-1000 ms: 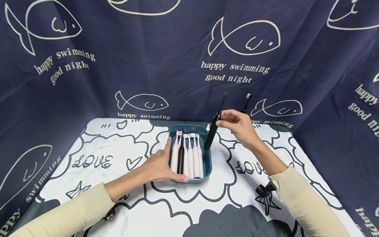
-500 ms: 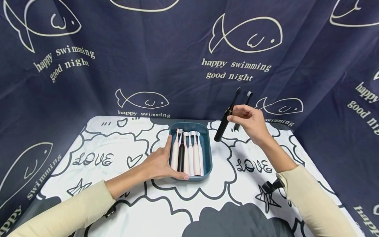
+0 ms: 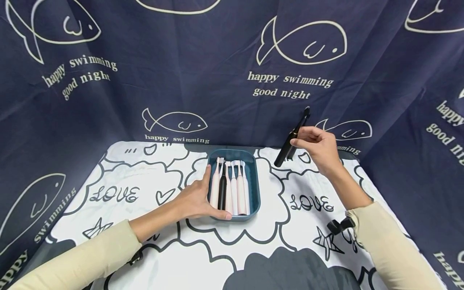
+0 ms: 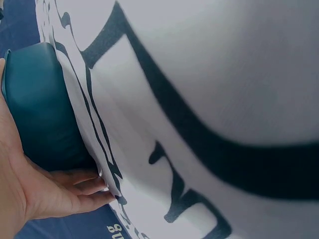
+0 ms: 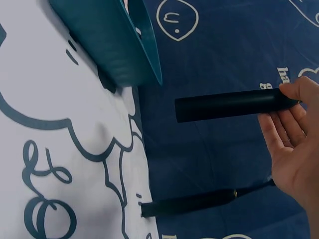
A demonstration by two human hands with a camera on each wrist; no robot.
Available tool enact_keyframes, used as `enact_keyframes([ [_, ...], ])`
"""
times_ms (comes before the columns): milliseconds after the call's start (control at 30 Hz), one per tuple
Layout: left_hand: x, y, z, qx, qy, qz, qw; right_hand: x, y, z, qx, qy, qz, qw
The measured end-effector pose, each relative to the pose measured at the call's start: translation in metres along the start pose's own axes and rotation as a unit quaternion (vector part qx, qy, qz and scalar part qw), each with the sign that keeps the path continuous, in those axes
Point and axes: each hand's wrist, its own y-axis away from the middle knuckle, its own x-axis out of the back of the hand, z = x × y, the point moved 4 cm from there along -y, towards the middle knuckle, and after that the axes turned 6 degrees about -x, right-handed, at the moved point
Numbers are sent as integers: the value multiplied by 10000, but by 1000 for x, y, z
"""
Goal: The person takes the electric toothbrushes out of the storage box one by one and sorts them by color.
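A teal tray [image 3: 253,181] sits mid-table with several pink electric toothbrushes [image 3: 237,189] and one black one [image 3: 222,191] lying side by side in it. My left hand [image 3: 197,199] grips the tray's left wall, thumb along its near edge; the left wrist view shows the fingers [image 4: 84,186] curled by the tray [image 4: 40,109]. My right hand [image 3: 295,141] pinches a black electric toothbrush [image 3: 284,152] near its neck and holds it tilted above the table, right of the tray, close to the backdrop. A second black toothbrush [image 5: 189,201] rests against the backdrop just behind it.
A white cloth with dark cloud and "LOVE" drawings [image 3: 253,241] covers the table. Dark blue fabric with fish prints [image 3: 232,80] stands close behind and on both sides. A black strap clip [image 3: 340,225] sits at my right wrist.
My right hand has carried the black toothbrush to the right and back, away from the tray, up to the second black one. My left hand and the tray have stayed put.
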Motion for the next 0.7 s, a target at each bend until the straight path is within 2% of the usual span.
enact_keyframes([
  [333, 0, -2, -1, 1, -31, 55, 10000, 15, -8, 6, 113, -368, 135, 9992],
  [533, -1, -3, -2, -61, 12, 107, 9999, 22, -11, 12, -55, -244, 419, 9988],
  [700, -2, -3, -2, -70, 23, 95, 9999, 27, -14, 19, -74, -345, 517, 9980],
])
